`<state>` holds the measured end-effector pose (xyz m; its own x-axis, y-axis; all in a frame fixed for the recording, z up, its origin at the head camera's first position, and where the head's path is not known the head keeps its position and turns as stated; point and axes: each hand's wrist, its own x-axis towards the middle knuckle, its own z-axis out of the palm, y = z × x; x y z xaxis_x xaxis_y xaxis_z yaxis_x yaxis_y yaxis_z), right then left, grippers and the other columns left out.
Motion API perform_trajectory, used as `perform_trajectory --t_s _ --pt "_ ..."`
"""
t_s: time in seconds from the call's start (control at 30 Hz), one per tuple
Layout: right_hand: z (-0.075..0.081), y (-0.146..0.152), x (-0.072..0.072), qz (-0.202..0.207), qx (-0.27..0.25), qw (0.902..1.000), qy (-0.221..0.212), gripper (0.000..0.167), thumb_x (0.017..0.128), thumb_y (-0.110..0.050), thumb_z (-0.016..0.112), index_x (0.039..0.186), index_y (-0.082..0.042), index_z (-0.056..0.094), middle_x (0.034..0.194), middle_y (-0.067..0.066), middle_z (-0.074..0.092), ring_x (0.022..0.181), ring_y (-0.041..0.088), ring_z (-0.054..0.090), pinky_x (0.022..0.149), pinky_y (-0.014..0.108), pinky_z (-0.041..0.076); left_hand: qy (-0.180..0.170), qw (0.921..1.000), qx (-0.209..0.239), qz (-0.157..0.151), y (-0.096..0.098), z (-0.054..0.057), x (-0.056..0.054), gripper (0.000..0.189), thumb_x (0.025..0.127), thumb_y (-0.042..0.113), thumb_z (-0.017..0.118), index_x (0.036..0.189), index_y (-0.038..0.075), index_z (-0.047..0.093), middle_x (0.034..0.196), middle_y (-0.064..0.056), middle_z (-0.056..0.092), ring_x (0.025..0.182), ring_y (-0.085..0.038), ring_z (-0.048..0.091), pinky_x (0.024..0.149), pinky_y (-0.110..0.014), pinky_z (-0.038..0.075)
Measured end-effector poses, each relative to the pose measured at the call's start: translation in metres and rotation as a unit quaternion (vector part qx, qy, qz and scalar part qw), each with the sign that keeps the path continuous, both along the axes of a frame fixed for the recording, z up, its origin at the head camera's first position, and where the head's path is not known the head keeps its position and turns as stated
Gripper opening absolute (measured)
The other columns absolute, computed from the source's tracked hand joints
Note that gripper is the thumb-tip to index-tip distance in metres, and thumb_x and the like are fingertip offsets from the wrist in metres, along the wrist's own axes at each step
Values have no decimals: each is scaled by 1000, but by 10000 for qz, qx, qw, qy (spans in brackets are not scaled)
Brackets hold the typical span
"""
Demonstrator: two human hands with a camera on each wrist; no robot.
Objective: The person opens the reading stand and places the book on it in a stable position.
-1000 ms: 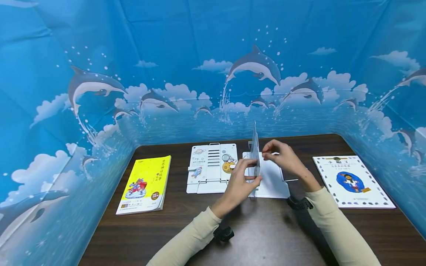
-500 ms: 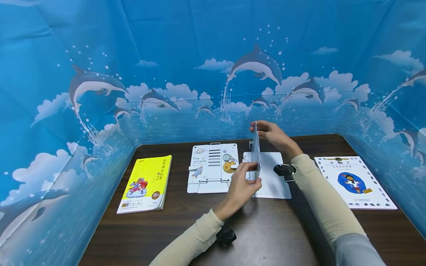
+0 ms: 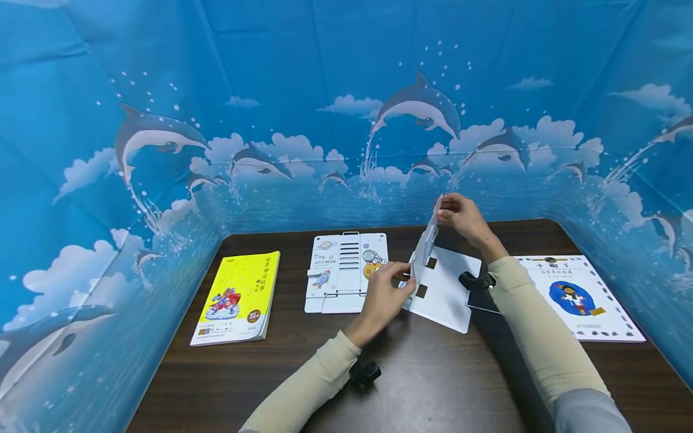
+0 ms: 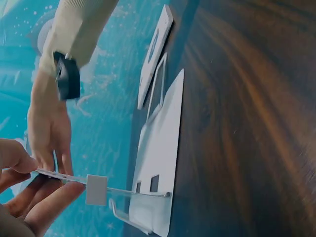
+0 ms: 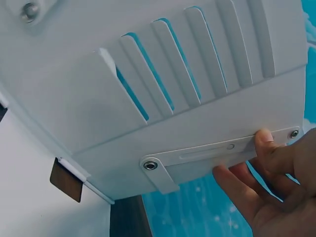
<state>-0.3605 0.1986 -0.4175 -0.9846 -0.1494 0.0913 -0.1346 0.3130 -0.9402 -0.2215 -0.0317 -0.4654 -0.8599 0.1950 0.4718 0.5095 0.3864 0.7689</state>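
Observation:
A white metal book stand stands half opened right of the table's middle. Its slotted panel (image 3: pixel 426 239) rises from the flat base plate (image 3: pixel 448 287), which has small square cutouts. My left hand (image 3: pixel 384 294) pinches the near edge of the panel between thumb and fingers, by a small white tab (image 4: pixel 96 190). At the far upper edge my right hand (image 3: pixel 462 219) holds the panel, thumb on a riveted metal strip (image 5: pixel 207 150) on its back face, fingers at the edge. A second book stand (image 3: pixel 349 282), printed "Tiny universe", lies flat to the left.
A yellow book (image 3: pixel 238 294) lies at the left of the dark wooden table (image 3: pixel 303 367). On the right, a white book (image 3: pixel 579 300) with a blue oval picture lies partly behind the right sleeve. A blue dolphin-print curtain (image 3: pixel 303 120) surrounds the table.
My right hand has moved from the panel's right side to its far upper edge and grips it. The panel now leans to the right, and the stand's base has turned on the table.

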Motion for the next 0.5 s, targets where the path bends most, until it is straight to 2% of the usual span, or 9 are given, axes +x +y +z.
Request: perform_trajectory --t_s 0.17,0.33,0.5 --pt "-3 15 6 -574 137 9983 5 52 109 -1 54 158 8 38 151 33 49 139 45 55 110 45 54 55 9993 -247 260 -3 -1 -14 17 94 1 72 110 0 79 103 -12 81 86 -20 77 80 -33 63" --pt "-6 26 17 -1174 427 9919 218 50 109 -5 58 155 8 44 146 33 55 134 44 60 106 46 55 204 9971 -486 544 -3 -1 -30 15 96 3 72 108 3 81 99 -10 83 84 -19 78 75 -39 63" --pt "-7 36 28 -1695 963 9792 562 40 108 -10 62 144 7 56 136 31 64 126 44 66 102 50 57 64 9967 -492 643 -4 0 -50 16 100 5 70 113 3 80 100 -12 83 90 -21 80 81 -42 64"
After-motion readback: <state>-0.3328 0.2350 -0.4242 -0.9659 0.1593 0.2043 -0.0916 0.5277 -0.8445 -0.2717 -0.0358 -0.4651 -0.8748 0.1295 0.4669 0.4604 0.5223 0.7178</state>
